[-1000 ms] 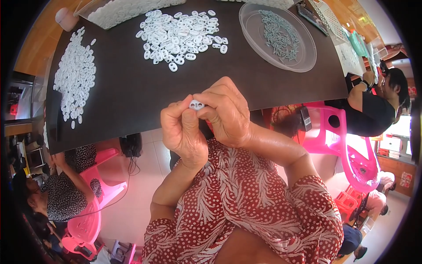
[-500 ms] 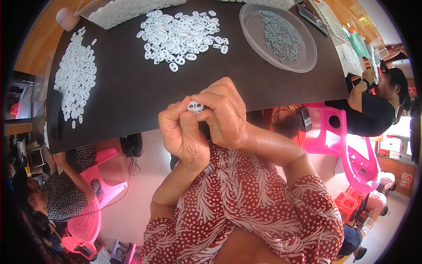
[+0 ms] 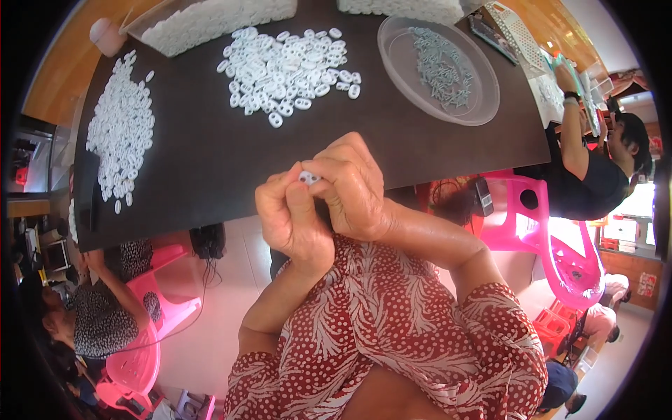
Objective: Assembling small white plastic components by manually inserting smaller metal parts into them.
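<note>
Close in over the lap, above the red-and-white patterned sleeves, both hands meet at the near edge of the black table (image 3: 210, 168). Left hand (image 3: 290, 220) curled, thumb upright, its tips pinching a small white plastic ring piece (image 3: 309, 178). Right hand (image 3: 353, 185) closed over from the other side, fingertips pressed on the same piece. Compared with half a second ago the piece sits slightly lower between the fingertips and the hands are pressed closer; likely a pressing or fitting step in progress, not finished.

Farther out: centre heap of white ring pieces (image 3: 290, 70), well apart from the hands. Left, a long strip of the same pieces (image 3: 122, 129). Right, a clear round dish (image 3: 437, 70) holding small grey pins. Far edge: clear tray of white parts (image 3: 210, 21). A co-worker in black (image 3: 584, 178) sits to the right.
</note>
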The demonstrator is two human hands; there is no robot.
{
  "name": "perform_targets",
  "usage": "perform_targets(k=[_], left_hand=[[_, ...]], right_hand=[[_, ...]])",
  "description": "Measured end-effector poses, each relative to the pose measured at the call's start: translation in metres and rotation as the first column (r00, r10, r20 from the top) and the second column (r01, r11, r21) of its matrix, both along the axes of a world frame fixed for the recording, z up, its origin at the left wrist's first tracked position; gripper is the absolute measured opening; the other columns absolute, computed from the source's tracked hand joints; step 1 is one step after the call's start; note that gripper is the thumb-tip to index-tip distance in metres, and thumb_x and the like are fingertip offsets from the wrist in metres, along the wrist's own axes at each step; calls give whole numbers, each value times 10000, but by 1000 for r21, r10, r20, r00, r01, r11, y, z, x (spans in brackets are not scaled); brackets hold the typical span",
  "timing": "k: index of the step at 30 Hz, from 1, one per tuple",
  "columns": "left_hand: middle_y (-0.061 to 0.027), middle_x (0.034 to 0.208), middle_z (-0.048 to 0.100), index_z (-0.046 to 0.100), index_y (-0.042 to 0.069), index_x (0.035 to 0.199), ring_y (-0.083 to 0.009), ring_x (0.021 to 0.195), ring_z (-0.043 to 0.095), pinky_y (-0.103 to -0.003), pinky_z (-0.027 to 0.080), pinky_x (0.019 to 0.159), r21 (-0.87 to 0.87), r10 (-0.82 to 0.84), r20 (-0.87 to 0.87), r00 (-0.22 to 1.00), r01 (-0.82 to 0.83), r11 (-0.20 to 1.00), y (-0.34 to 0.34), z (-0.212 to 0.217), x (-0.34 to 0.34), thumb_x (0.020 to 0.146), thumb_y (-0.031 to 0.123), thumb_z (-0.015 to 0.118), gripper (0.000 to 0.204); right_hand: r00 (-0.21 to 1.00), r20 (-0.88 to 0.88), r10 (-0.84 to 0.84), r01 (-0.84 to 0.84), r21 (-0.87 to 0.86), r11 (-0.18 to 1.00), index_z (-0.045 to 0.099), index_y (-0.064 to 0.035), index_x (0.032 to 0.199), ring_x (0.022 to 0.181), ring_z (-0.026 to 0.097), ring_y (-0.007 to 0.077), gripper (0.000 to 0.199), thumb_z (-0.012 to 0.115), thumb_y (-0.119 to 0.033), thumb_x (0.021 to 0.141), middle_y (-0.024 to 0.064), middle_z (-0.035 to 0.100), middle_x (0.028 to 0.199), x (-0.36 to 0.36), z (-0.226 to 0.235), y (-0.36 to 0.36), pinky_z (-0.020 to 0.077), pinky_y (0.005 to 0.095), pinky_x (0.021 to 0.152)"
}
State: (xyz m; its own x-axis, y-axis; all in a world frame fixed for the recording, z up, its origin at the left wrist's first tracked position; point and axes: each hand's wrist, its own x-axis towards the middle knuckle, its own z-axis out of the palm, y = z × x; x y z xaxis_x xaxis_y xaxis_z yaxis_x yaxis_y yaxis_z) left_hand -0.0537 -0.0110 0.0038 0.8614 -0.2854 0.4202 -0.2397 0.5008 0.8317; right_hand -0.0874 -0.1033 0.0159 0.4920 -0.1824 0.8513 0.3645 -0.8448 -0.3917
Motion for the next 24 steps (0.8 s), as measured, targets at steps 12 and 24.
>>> perform_targets(k=[12,24], left_hand=[[-131,1053,621,610,15,1097,-319,932,573,-387,463,768,461,-227,793,565,-315,829,-28,29,68,704,-4,677,400],[-156,1247,524,557,-4,1145,-285,1210,467,-436,344,976,645,-630,759,166,-320,694,-81,8,97,792,74,611,365]], right_hand=[[913,-103,-396,385,-107,917,665,-38,935,692,576,207,141,653,-70,798,83,608,760,10,74,-139,453,287,649],[739,29,-673,653,-279,704,645,-63,688,683,622,359,54,610,-104,686,183,624,702,107,93,-327,481,458,625]])
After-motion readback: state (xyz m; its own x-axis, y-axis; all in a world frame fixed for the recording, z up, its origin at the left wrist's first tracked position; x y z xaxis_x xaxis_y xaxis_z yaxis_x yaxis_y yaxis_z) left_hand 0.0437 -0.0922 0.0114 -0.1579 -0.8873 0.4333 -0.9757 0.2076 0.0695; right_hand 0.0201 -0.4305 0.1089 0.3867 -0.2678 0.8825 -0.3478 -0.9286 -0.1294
